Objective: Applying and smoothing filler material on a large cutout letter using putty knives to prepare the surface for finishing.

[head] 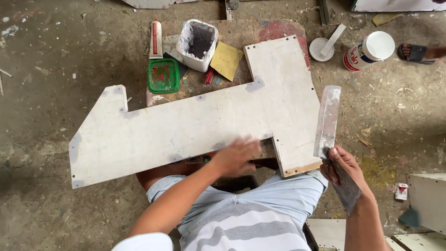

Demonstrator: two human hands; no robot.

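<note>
A large white-coated wooden panel (pixel 186 125) with an irregular stepped outline lies across my lap and a low stool. My left hand (pixel 234 155) rests flat on its near edge, blurred, fingers spread on the surface. My right hand (pixel 344 167) is closed on the lower end of two flat metal putty blades, one long blade (pixel 327 121) pointing up beside the panel's right edge and a second darker one (pixel 348 188) pointing down past my wrist.
Behind the panel stand a white tub of grey filler (pixel 199 44), a green square lid (pixel 163 75), a tube (pixel 156 39), and yellow sandpaper (pixel 226 60). A white jar (pixel 369 50) and its lid (pixel 321 49) lie on the dirty floor at right. Another person's sandalled foot (pixel 418 52) is at far right.
</note>
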